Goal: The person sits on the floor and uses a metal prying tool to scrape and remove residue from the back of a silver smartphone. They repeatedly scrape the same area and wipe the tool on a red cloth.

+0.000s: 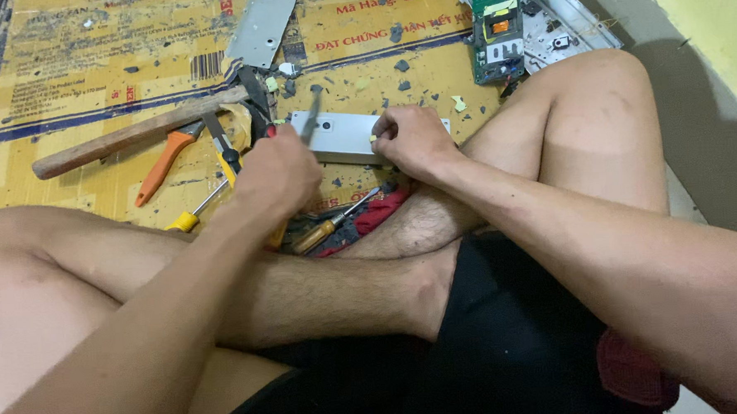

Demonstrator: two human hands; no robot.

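Observation:
I sit cross-legged on flattened cardboard. My left hand [278, 174] is closed around a tool with dark metal jaws [311, 127], which reach over the left end of a grey metal box [341, 138]. My right hand [407, 139] pinches a small yellowish piece at the box's right part and rests on it. The box lies flat on the cardboard just beyond my shins.
A wooden-handled hammer [133, 136], orange-handled pliers [164, 164] and yellow-handled screwdrivers [188, 216] lie at the left. Another screwdriver [328, 228] lies on red cloth by my shin. A metal plate [263, 23] and a green circuit board [495, 28] lie farther away. Dark debris is scattered about.

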